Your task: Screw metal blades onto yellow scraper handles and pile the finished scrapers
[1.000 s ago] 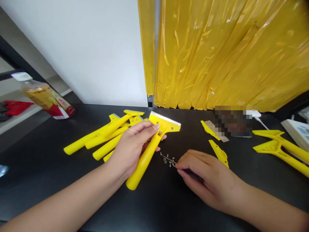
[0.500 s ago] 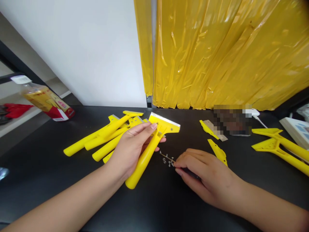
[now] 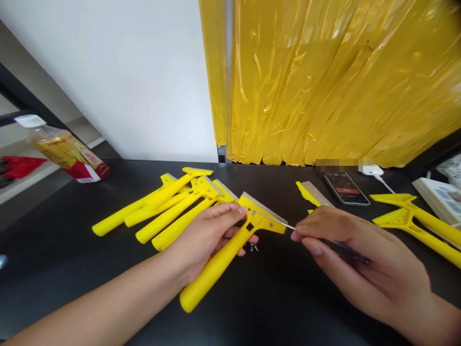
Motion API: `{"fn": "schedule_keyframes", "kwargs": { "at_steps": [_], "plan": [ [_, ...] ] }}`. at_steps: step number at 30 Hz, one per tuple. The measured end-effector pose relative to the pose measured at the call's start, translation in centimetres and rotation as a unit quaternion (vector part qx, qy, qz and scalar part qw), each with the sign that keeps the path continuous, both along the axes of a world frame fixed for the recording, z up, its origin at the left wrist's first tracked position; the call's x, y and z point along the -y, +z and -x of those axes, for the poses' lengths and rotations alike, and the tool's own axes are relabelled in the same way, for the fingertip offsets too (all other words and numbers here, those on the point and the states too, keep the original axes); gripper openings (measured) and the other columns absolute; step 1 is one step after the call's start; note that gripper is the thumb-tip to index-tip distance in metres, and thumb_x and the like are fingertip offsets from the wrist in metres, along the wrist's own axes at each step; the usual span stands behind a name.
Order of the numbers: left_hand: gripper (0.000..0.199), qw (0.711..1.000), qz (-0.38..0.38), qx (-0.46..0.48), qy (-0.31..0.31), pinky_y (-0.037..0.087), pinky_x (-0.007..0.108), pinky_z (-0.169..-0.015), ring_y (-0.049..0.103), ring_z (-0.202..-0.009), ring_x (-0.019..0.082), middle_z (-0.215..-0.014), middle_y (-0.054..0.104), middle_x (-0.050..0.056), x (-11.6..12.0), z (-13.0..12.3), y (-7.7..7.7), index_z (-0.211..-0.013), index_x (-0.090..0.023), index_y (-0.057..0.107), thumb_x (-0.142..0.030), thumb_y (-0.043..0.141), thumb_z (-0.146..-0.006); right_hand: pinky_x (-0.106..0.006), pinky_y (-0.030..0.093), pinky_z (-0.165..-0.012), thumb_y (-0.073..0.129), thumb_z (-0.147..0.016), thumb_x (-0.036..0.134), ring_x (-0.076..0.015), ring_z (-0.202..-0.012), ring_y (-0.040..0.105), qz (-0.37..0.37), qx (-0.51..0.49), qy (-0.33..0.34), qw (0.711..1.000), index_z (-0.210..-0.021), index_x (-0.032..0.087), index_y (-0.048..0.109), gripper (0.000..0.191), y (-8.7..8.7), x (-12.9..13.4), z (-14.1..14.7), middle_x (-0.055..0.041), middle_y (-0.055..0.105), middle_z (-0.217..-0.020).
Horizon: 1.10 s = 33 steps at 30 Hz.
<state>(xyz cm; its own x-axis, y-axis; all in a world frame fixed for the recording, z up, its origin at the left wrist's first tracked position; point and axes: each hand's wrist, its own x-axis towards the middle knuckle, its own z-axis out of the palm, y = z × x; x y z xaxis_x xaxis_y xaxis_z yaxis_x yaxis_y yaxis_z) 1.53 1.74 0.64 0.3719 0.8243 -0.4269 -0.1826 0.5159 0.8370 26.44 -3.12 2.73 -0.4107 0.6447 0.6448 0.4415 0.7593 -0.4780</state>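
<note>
My left hand point(image 3: 205, 235) is shut around a yellow plastic scraper point(image 3: 216, 269), which has a metal blade point(image 3: 261, 206) across its wide head. My right hand point(image 3: 356, 259) pinches a dark-handled precision screwdriver point(image 3: 342, 247). Its thin steel shaft point(image 3: 273, 220) reaches over the scraper head, with the tip near a hole at the head's left side. A few tiny screws point(image 3: 254, 247) lie on the table just below the held scraper, partly hidden by it. Several other yellow scrapers point(image 3: 169, 206) lie in a loose pile to the left of my left hand.
The black table point(image 3: 108, 298) holds a phone point(image 3: 345, 188), a loose blade with a yellow piece point(image 3: 309, 193), and yellow handles point(image 3: 406, 216) at right. A white box point(image 3: 435, 199) sits at right, a tilted bottle point(image 3: 65, 151) at left. Yellow plastic sheeting point(image 3: 324, 81) hangs behind.
Both hands have moved up the table. The scraper has risen and tilted in my left hand, and the screwdriver has gone from the small screws to the scraper head. The phone now shows.
</note>
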Motion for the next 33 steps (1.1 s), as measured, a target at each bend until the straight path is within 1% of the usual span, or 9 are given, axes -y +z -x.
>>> {"fn": "schedule_keyframes", "kwargs": {
  "at_steps": [4,8,11,13,16,21,27,33],
  "plan": [
    [0.018,0.999,0.038,0.016,-0.013,0.062,0.024,-0.056,0.078,-0.076,0.02,-0.1,0.079,0.014,0.48,-0.18,-0.05,-0.106,-0.014,0.07,-0.03,0.072,-0.101,-0.031,0.06,-0.083,0.067,-0.096,0.006,-0.0174,-0.091,0.075,0.009,0.004,-0.012,1.0,-0.111,0.02,0.069,0.021,-0.45,-0.28,-0.07,-0.006,0.078,-0.099],
    [0.019,0.998,0.051,0.03,-0.023,0.062,0.024,-0.055,0.079,-0.076,0.02,-0.104,0.08,0.016,0.6,-0.2,0.01,-0.108,-0.013,0.071,-0.03,0.071,-0.101,-0.031,0.06,-0.084,0.067,-0.096,0.005,-0.0169,-0.091,0.074,0.014,0.008,-0.012,1.0,-0.111,0.021,0.068,0.021,-0.57,-0.41,0.09,-0.0052,0.077,-0.098],
    [0.02,0.998,0.049,0.032,-0.024,0.062,0.023,-0.054,0.078,-0.076,0.02,-0.103,0.08,0.016,0.61,-0.19,0.01,-0.109,-0.012,0.071,-0.031,0.072,-0.101,-0.03,0.06,-0.081,0.065,-0.097,0.004,-0.0156,-0.086,0.073,0.013,0.011,-0.005,1.0,-0.109,0.021,0.068,0.021,-0.34,-0.47,0.28,-0.0044,0.076,-0.095],
    [0.021,0.998,0.049,0.03,-0.023,0.062,0.023,-0.055,0.078,-0.076,0.02,-0.103,0.08,0.015,0.62,-0.17,-0.02,-0.109,-0.012,0.071,-0.032,0.073,-0.1,-0.03,0.059,-0.078,0.065,-0.097,0.005,-0.0149,-0.084,0.072,0.01,0.016,-0.005,1.0,-0.108,0.021,0.067,0.019,-0.13,-0.49,0.36,-0.0047,0.077,-0.095],
    [0.022,0.998,0.047,0.027,-0.023,0.062,0.024,-0.055,0.078,-0.076,0.02,-0.103,0.08,0.015,0.6,-0.14,-0.08,-0.109,-0.012,0.071,-0.033,0.074,-0.1,-0.03,0.059,-0.077,0.065,-0.097,0.005,-0.0152,-0.083,0.072,0.007,0.022,-0.005,1.0,-0.108,0.02,0.067,0.019,0.05,-0.48,0.35,-0.0052,0.077,-0.095],
    [0.022,0.998,0.046,0.026,-0.025,0.062,0.024,-0.055,0.077,-0.075,0.02,-0.102,0.079,0.015,0.53,-0.12,-0.19,-0.107,-0.012,0.072,-0.033,0.074,-0.099,-0.031,0.059,-0.078,0.065,-0.096,0.004,-0.0152,-0.084,0.072,0.009,0.021,0.003,1.0,-0.108,0.019,0.067,0.02,-0.05,-0.4,0.21,-0.0057,0.076,-0.095],
    [0.022,0.999,0.039,0.025,-0.026,0.062,0.025,-0.055,0.078,-0.077,0.021,-0.102,0.078,0.014,0.62,-0.05,-0.29,-0.107,-0.013,0.072,-0.033,0.075,-0.099,-0.032,0.058,-0.075,0.065,-0.095,0.002,-0.0158,-0.083,0.07,0.015,0.025,0.016,0.999,-0.111,0.019,0.067,0.023,-0.17,-0.5,0.16,-0.0063,0.076,-0.095],
    [0.024,0.999,0.02,0.01,-0.031,0.061,0.024,-0.056,0.077,-0.078,0.021,-0.103,0.08,0.015,0.67,-0.13,-0.04,-0.107,-0.013,0.073,-0.035,0.075,-0.098,-0.033,0.057,-0.072,0.064,-0.095,0.003,-0.016,-0.079,0.067,0.036,0.037,0.029,0.998,-0.111,0.021,0.065,0.024,-0.23,-0.61,0.32,-0.0044,0.073,-0.09]
  ]
}}
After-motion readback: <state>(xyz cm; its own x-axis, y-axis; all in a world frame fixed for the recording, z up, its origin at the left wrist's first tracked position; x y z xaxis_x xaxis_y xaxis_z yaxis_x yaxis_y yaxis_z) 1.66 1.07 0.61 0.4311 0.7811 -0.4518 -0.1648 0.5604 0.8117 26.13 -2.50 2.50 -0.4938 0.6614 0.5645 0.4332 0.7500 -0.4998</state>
